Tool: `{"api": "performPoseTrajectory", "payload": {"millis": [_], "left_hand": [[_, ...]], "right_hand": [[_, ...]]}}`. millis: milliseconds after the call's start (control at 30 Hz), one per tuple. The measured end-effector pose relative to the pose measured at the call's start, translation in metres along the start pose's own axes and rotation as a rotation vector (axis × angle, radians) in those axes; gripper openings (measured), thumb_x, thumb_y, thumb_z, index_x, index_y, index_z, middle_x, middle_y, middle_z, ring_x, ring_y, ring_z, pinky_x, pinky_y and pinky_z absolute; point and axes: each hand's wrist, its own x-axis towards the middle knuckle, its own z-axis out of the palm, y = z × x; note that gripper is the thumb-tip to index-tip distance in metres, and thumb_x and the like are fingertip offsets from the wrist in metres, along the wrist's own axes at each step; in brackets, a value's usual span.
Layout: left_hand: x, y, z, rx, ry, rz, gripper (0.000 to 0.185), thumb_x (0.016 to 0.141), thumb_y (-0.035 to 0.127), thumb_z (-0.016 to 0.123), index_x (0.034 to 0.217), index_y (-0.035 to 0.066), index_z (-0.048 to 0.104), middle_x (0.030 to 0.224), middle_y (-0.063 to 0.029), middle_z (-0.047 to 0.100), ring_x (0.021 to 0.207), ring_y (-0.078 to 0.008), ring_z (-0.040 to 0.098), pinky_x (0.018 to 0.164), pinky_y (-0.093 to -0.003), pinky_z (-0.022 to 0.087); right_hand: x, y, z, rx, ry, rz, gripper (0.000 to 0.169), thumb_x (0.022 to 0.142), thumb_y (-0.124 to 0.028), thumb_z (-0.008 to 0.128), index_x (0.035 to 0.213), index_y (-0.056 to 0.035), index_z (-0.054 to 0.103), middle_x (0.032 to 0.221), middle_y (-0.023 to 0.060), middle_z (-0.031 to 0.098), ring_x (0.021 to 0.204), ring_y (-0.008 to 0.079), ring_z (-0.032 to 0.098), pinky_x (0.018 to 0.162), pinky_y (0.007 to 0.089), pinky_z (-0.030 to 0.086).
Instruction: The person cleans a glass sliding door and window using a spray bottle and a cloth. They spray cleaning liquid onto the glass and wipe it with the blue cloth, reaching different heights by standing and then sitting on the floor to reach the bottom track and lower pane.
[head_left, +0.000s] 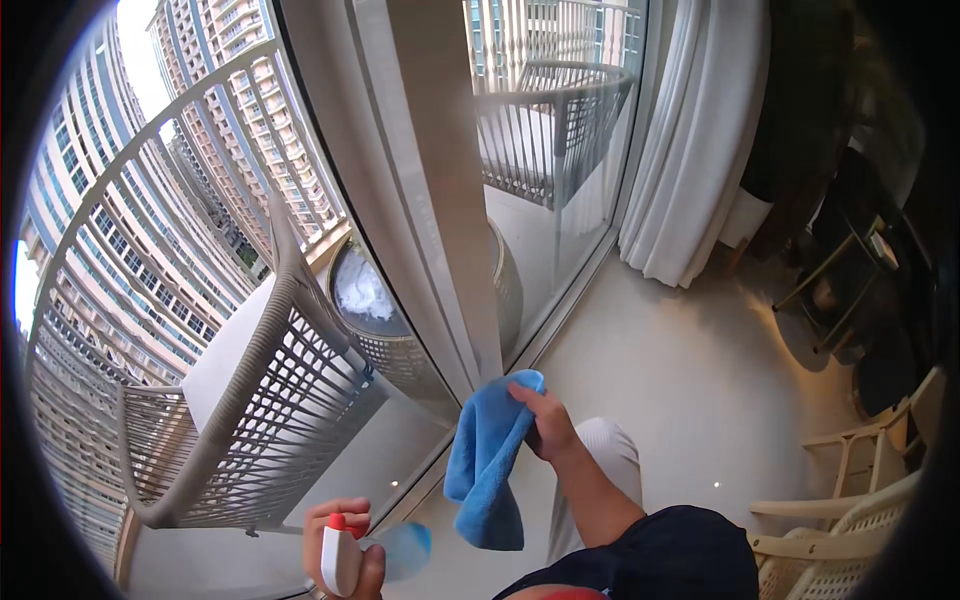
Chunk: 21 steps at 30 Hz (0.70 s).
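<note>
My left hand (313, 551), at the bottom of the view, is wrapped around a spray bottle (340, 566). The bottle has a white head with red parts and a see-through, bluish body that points to the right. In my right hand (555, 429) a blue microfibre cloth (487, 450) is pinched near its top corner and hangs down in folds. The cloth is in front of the foot of the pale door frame (435, 150). To the left of that frame stands a glass pane (390, 427); whether either hand touches the glass cannot be told.
Beyond the glass are a woven rope armchair (277, 367), a round wicker table (382, 345) and a balcony railing (97, 191). White curtains (682, 150) hang at the right. A pale wooden chair (817, 544) with woven panels stands at lower right, and dark furniture (832, 300) behind it.
</note>
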Motion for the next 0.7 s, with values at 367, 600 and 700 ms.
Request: {"api": "performPoseTrajectory", "payload": {"millis": [367, 600, 700], "left_hand": [[0.182, 0.056, 0.270, 0.004, -0.197, 0.439, 0.048, 0.073, 0.002, 0.068, 0.119, -0.007, 0.056, 0.109, -0.0130, 0.060, 0.100, -0.0202, 0.060, 0.093, -0.0343, 0.048], [0.252, 0.113, 0.322, -0.042, 0.242, 0.482, 0.050, 0.083, 0.008, 0.066, 0.130, -0.005, 0.054, 0.107, -0.0124, 0.065, 0.092, -0.0160, 0.062, 0.085, -0.0304, 0.053], [0.271, 0.125, 0.346, 0.048, 0.215, 0.532, 0.054, 0.084, 0.009, 0.065, 0.134, -0.006, 0.053, 0.107, -0.0130, 0.065, 0.093, -0.0164, 0.062, 0.085, -0.0298, 0.052]], "right_hand": [[0.080, -0.110, -0.051, 0.419, -0.465, 0.158, 0.066, 0.096, -0.036, 0.052, 0.149, 0.0009, 0.036, 0.148, 0.0180, 0.048, 0.136, 0.0337, 0.047, 0.116, 0.0496, 0.033], [0.103, -0.206, -0.081, 0.430, -0.652, -0.048, 0.085, 0.092, -0.053, 0.056, 0.152, 0.0007, 0.029, 0.152, 0.0194, 0.042, 0.141, 0.0361, 0.040, 0.117, 0.0545, 0.029], [0.099, -0.252, -0.101, 0.303, -0.646, -0.218, 0.093, 0.088, -0.060, 0.057, 0.153, 0.0010, 0.027, 0.151, 0.0196, 0.042, 0.140, 0.0356, 0.041, 0.117, 0.0547, 0.029]]}}
